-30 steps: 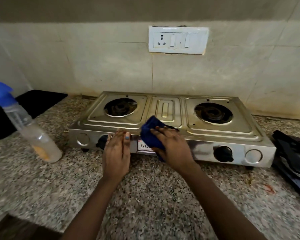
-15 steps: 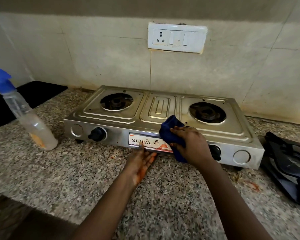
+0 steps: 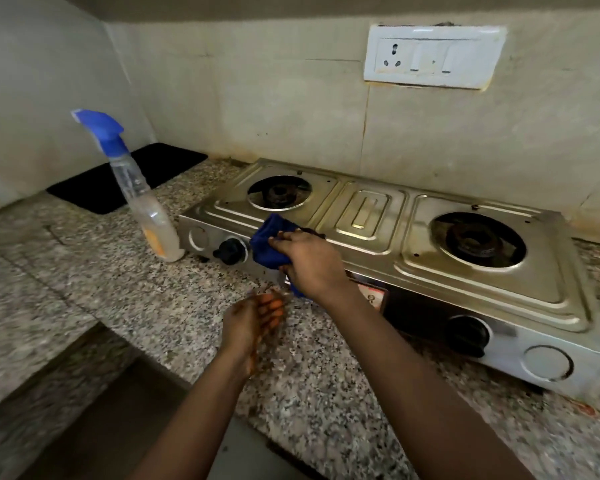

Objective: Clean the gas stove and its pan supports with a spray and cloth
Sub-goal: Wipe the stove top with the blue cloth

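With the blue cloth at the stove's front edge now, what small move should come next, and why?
Probably slide the blue cloth left, over the left knob. The right hand presses it on the gas stove front edge beside that knob; the left hand is open by the counter.

**No readable text on the stove**

A white-and-red brand plate (image 3: 373, 295) is showing on the front panel of the steel two-burner gas stove (image 3: 371, 216), but the person's right forearm is covering most of it, leaving nothing legible.
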